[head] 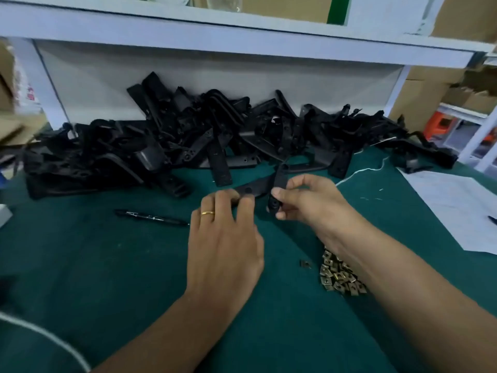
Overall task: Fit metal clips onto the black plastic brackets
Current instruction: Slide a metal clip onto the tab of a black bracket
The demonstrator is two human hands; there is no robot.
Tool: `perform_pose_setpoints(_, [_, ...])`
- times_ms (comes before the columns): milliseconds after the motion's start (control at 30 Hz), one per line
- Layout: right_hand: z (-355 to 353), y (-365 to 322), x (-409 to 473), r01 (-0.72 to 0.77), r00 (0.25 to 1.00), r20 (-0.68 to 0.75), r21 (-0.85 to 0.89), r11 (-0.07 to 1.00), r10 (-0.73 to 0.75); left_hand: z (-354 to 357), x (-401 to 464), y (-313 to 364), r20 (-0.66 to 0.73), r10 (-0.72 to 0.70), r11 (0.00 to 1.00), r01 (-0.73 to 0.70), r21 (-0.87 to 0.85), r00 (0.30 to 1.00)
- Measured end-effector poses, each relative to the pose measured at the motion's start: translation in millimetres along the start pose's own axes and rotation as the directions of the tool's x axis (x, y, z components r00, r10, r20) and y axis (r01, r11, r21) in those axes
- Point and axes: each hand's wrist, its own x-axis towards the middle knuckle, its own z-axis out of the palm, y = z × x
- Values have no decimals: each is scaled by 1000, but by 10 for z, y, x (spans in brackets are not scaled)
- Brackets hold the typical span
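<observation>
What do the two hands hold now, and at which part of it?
Both hold one black bracket: left hand pinches its left arm, right hand pinches its lower end.

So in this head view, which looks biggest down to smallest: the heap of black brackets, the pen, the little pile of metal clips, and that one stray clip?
1. Heap of black brackets, far the largest.
2. Pen.
3. Pile of metal clips, partly hidden by the right forearm, so ranking against the pen is unsure.
4. Stray clip, smallest.
</observation>
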Motion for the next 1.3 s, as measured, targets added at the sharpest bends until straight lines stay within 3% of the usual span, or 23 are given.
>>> perform_pose_setpoints(133, [-288,4,-369,53,927,371,1,999,-50,42,0,0,66,57,998,-58,24,996])
perform_pose_setpoints(200, [-381,-7,-454,86,887,457,-20,996,-68,66,-3,-7,143,82,996,-84,14,986])
perform_pose_setpoints(267, [-507,0,-471,242,879,461,-212,947,-121,84,-9,-26,179,84,996,-85,-4,980])
perform_pose_setpoints(333, [-656,11,-453,412,877,458,-562,718,-145,77,5,-43,166,62,998,-61,-11,984])
perform_pose_setpoints(367, [-720,22,-442,429,880,461,-665,611,-116,73,10,-43,167,49,999,-47,-18,985])
perform_pose_setpoints(467, [-765,60,-445,430,871,488,-691,581,-64,68,3,-17,195,24,1000,-25,1,980])
perform_pose_setpoints(700, [-763,168,-437,524,830,541,-671,525,-138,83,-2,-27,229,-12,998,24,-49,973])
perform_pose_setpoints(767, [-741,183,-428,467,841,524,-580,667,-134,83,1,-26,225,-12,998,28,-65,974])
perform_pose_setpoints(833, [-689,204,-404,427,839,497,-352,833,-220,78,3,-30,221,-13,996,32,-83,975])
perform_pose_setpoints(900, [-634,232,-374,414,863,381,-153,898,-333,69,-4,-25,209,-13,994,34,-99,978])
perform_pose_setpoints(967, [-579,255,-361,367,901,244,13,930,-359,63,-10,-12,181,-6,994,25,-105,983])
perform_pose_setpoints(1067, [-519,266,-372,217,956,153,208,954,-251,59,-7,6,152,12,994,5,-109,988])
perform_pose_setpoints(1300, [-404,276,-419,50,955,255,366,929,-152,50,-13,8,135,54,993,-39,-111,989])
